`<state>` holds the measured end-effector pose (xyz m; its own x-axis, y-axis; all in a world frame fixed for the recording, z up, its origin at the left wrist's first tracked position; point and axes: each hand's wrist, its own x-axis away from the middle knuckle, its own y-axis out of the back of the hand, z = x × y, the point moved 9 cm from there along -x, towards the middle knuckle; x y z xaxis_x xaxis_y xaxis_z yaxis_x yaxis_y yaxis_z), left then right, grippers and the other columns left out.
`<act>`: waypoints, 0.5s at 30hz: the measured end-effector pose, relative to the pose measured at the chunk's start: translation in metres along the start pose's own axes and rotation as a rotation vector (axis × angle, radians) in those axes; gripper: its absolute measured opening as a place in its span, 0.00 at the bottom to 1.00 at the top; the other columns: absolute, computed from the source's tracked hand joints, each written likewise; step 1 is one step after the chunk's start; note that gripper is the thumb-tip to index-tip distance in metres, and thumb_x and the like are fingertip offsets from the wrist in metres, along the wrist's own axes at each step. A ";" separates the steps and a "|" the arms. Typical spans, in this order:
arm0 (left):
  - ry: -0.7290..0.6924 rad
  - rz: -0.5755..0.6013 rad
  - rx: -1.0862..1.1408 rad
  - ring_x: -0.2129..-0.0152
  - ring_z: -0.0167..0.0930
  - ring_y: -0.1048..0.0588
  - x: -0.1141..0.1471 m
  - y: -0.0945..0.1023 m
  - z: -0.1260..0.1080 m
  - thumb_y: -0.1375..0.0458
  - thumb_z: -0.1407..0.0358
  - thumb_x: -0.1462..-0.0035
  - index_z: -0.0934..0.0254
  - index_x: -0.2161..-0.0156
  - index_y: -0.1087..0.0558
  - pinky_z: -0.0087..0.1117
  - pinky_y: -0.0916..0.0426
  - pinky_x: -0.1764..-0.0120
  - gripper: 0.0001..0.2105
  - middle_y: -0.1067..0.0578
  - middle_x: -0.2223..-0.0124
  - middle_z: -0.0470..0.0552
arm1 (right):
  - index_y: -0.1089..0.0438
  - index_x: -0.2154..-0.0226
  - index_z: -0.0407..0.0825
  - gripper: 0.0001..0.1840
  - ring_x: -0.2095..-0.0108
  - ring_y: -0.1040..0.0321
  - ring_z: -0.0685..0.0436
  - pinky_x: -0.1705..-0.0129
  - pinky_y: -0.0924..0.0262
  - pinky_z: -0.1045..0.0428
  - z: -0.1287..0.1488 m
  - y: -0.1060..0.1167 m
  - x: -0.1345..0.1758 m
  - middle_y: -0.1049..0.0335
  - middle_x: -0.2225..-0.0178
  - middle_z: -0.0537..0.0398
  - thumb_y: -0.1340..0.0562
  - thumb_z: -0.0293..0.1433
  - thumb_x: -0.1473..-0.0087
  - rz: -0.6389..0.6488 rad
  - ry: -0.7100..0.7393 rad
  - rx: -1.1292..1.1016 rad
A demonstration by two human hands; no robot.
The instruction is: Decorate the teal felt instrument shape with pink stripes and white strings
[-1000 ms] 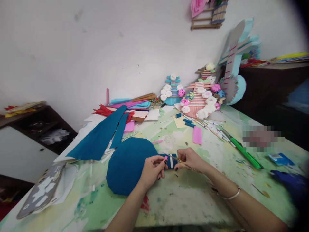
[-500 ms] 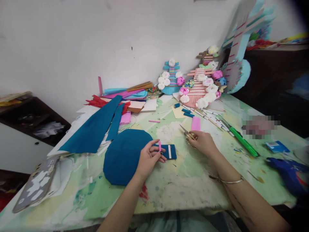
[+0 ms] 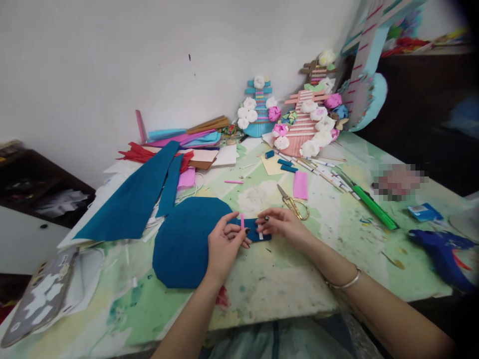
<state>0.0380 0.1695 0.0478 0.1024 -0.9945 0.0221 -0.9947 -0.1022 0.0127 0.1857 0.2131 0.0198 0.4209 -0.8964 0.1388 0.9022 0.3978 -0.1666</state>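
My left hand pinches a small pink paper strip upright between thumb and fingers, above the narrow neck of a blue cut-out with a large rounded body. On the neck's right end lies a short white strip, partly hidden by the fingertips of my right hand. That hand is open, its fingers curved and apart over the neck's end. Just behind it, gold-handled scissors lie on the table, their blades towards the back left.
Blue sheet pieces and coloured paper lie at left, near a phone. Flower-covered paper instruments stand along the wall. At right are a pink paper piece, a green cutter and a blue glue gun.
My right hand has let go of the scissors, which now lie on the table, and has moved left to the neck's end. My left hand still holds the pink strip.
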 end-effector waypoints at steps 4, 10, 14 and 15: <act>0.005 -0.013 -0.007 0.81 0.28 0.26 -0.001 0.003 0.001 0.38 0.63 0.52 0.67 0.49 0.37 0.25 0.31 0.79 0.24 0.28 0.75 0.45 | 0.29 0.67 0.46 0.12 0.60 0.31 0.44 0.55 0.39 0.48 0.027 0.047 0.005 0.27 0.63 0.49 0.36 0.35 0.56 -0.367 0.259 0.114; -0.039 0.067 -0.180 0.83 0.26 0.27 0.004 -0.012 0.009 0.40 0.64 0.50 0.64 0.47 0.38 0.25 0.30 0.80 0.24 0.30 0.75 0.43 | 0.30 0.65 0.47 0.13 0.67 0.30 0.46 0.64 0.36 0.50 0.020 -0.003 0.006 0.27 0.67 0.51 0.35 0.35 0.56 -0.089 0.167 0.131; -0.088 0.166 -0.285 0.84 0.24 0.28 0.007 -0.025 0.012 0.42 0.66 0.48 0.62 0.46 0.38 0.24 0.31 0.80 0.23 0.31 0.76 0.41 | 0.32 0.67 0.47 0.13 0.69 0.30 0.47 0.65 0.37 0.51 0.009 -0.022 0.006 0.28 0.70 0.54 0.34 0.31 0.58 0.013 0.114 0.043; -0.105 0.186 -0.306 0.84 0.23 0.29 0.008 -0.027 0.011 0.42 0.66 0.49 0.62 0.45 0.38 0.23 0.32 0.79 0.24 0.31 0.76 0.41 | 0.33 0.67 0.47 0.14 0.70 0.30 0.48 0.66 0.37 0.51 0.007 -0.023 0.006 0.28 0.71 0.55 0.33 0.31 0.59 0.026 0.098 0.014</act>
<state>0.0656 0.1644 0.0364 -0.0975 -0.9940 -0.0502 -0.9453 0.0767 0.3171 0.1682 0.2004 0.0308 0.4338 -0.9002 0.0383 0.8926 0.4235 -0.1549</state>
